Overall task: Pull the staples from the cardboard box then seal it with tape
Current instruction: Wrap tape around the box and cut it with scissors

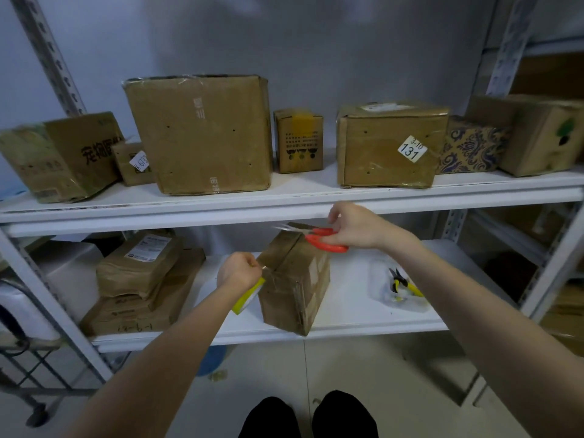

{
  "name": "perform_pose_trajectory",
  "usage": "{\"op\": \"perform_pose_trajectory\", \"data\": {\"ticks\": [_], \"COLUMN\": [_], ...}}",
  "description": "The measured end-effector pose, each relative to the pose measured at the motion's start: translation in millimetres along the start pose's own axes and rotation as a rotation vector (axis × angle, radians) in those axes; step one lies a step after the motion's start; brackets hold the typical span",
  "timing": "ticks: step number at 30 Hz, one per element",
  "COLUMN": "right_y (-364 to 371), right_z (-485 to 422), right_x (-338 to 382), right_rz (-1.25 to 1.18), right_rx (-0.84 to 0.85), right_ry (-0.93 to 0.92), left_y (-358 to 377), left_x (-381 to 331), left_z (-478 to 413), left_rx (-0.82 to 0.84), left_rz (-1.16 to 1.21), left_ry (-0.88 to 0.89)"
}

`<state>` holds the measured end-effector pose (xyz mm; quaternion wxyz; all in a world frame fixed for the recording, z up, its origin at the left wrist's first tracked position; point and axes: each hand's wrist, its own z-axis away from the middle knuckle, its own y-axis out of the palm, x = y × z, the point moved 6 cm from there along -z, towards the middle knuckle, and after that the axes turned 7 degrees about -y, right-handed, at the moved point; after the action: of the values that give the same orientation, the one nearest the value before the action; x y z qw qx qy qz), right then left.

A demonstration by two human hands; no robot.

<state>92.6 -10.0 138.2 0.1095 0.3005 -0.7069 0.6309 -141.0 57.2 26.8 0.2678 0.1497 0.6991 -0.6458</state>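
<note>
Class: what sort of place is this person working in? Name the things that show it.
Probably a parcel storeroom: white metal shelving loaded with taped cardboard boxes, one bearing a numbered sticker, and a tape roll and scissors in use.

- You're looking at dim, cool, even light; soft shadows smudge the far wall [284, 42].
- The upper shelf [221, 213] shades the space beneath it.
- The scissors [319, 237] show motion-blurred blades.
- The shelf uprights [47, 52] bow at the left and right edges.
</note>
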Motion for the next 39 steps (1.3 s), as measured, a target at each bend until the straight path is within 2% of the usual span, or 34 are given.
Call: {"op": "perform_pose_trajectory", "data": {"ticks": [3, 6, 10, 15, 17, 19, 21, 22, 24, 25, 27, 30, 32, 34, 39], "right_y": [-19, -30, -36, -32, -27, -26, -16, -3, 35, 55, 90, 134, 154, 163, 169], "right_z": [3, -2, -26, -59, -66, -62, -48, -39, -29, -27, -33, -44, -45, -47, -48], "right_x": [17, 27, 43, 60, 59, 60, 73, 80, 83, 76, 50, 0, -17, -23, -29], "right_rz": [-0.076, 0.033, 0.178, 0.336, 0.374, 0.428, 0.478, 0.488, 0.515, 0.528, 0.522, 0.534, 0.515, 0.505, 0.62], "right_rx": [-0.301, -0.424, -0.456, -0.36, -0.376, -0.515, -0.693, -0.694, -0.557, -0.482, -0.341, -0.07, 0.056, 0.07, -0.015], "right_ry": [-0.009, 0.115, 0.226, 0.221, 0.206, 0.095, -0.218, -0.403, -0.643, -0.665, -0.523, -0.181, -0.115, -0.12, -0.159], "left_y": [0, 2, -1, -6, -5, -2, 3, 6, 9, 11, 12, 12, 11, 8, 8], "left_x": [-4, -6, -7, -9, -9, -9, -7, -5, 0, 2, 4, 11, 18, 23, 30], "left_z": [3, 5, 2, 0, 0, 1, 0, -1, -3, -2, 3, 7, 6, 5, -1], "left_rx": [0.035, 0.071, 0.081, 0.073, 0.084, 0.124, 0.173, 0.189, 0.199, 0.204, 0.208, 0.207, 0.206, 0.191, 0.181], "left_rz": [0.026, 0.037, 0.061, 0.083, 0.087, 0.087, 0.091, 0.097, 0.094, 0.084, 0.083, 0.124, 0.146, 0.154, 0.211], "left_ry": [-0.005, -0.003, 0.009, 0.024, 0.055, 0.082, 0.096, 0.094, 0.082, 0.072, 0.067, 0.06, 0.048, 0.037, 0.017]}}
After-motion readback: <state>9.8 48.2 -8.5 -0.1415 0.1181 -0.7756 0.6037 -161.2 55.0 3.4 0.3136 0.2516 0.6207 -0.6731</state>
